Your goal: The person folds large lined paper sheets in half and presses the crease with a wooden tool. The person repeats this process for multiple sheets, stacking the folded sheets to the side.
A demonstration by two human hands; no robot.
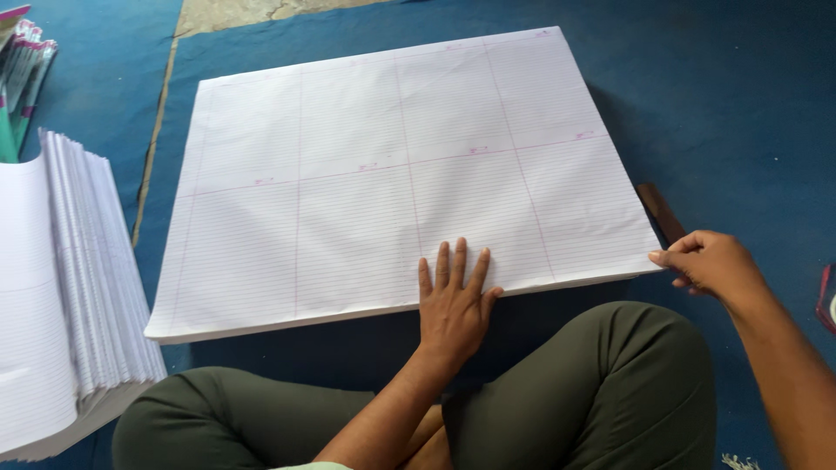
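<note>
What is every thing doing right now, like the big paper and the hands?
Big ruled sheet stack: lying flat on the blue mat.
Left hand: open, pressed flat on the sheets.
Right hand: pinching the near right corner.
Folded paper pile: stacked at left.

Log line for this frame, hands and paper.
left hand: flat on ruled sheet stack | right hand: pinching stack's near right corner | folded pile: at left

So the whole setup sits on a blue carpeted floor (749, 113). A big stack of white ruled paper sheets (392, 174) lies flat on it, under the pressing palm — and a thick pile of folded ruled sheets (78, 287) sits well off to that palm's left.
</note>
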